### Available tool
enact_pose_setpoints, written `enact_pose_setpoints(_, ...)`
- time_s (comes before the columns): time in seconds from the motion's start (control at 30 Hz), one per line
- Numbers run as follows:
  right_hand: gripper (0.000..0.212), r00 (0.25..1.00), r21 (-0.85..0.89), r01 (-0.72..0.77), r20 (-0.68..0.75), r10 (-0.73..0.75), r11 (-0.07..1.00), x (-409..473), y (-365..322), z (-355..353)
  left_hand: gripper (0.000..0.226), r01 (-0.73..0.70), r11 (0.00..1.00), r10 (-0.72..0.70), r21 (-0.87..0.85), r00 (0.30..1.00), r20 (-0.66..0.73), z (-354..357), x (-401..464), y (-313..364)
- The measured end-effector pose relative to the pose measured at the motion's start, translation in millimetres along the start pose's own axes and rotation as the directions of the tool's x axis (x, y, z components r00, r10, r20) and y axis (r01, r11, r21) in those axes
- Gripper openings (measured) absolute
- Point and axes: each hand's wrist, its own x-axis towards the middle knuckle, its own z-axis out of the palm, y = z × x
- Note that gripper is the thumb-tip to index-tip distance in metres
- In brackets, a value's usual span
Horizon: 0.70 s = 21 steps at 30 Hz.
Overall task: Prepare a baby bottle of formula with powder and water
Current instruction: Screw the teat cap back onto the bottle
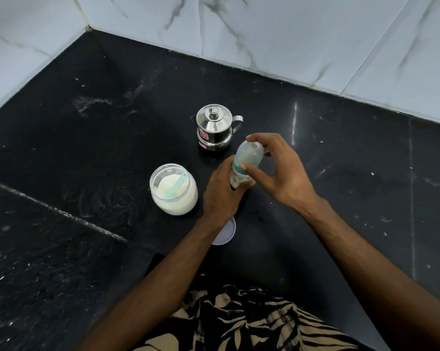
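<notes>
Seen from the head camera, a baby bottle point(244, 166) is being held slightly tilted over a black stone counter point(87, 148), and every place here is given from that bottle. Its lower body is being gripped by the left hand point(222, 196), fingers wrapped round it, apparently so that it is being kept steady. Its clear domed cap point(249, 154) is being pinched from above by the right hand point(277, 168), thumb on the near side and fingertips curled over the top, a hold that suggests the cap is being taken off or fitted. Just behind the bottle a lidded steel pot point(214, 127) is standing, probably with the water. Beside it to the left an open jar of powder point(173, 188) is waiting with a green scoop point(177, 186) in it, within reach. Nearer the person, a white lid point(225, 233) is lying flat, partly hidden under the left wrist.
</notes>
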Motion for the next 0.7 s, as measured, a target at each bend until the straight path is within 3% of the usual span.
enact_pose_setpoints(0.23,0.049,1.000,-0.061,0.024,0.008,-0.023,0.998,-8.0,7.9,13.2,0.059,-0.001,1.000,0.001,0.008,1.000,-0.010,0.3,-0.5,0.5)
enact_pose_setpoints(0.7,0.073,0.987,-0.076,-0.157,0.029,0.160,0.985,-22.1,11.0,34.9,0.058,-0.008,1.000,0.008,0.020,1.000,-0.002,2.1,-1.7,-2.8)
